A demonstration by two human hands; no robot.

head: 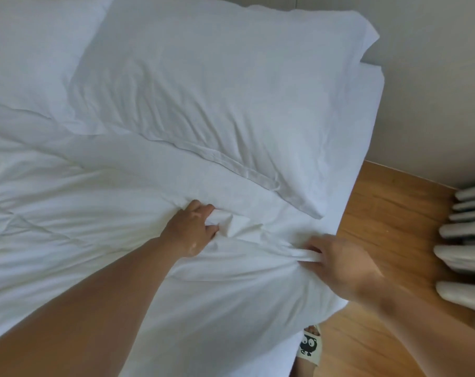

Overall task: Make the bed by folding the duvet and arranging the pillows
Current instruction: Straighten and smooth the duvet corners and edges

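Nearest the viewer, a slipper [310, 345] with a cartoon face is showing on the wooden floor [380, 213] beside the bed [368, 112]. The right hand [337, 265] is pinching a bunched strip of the white duvet [67, 213] at the bed's edge, fingers curled round it. Slightly farther in, the left hand [193, 229] is gripping another gathered fold of the same duvet, which is lying rumpled across the bed below the pillows. Beyond the hands, a large white pillow [217, 104] is resting with its lower edge meeting the duvet; a second pillow [32, 50] is lying just beside it at upper left.
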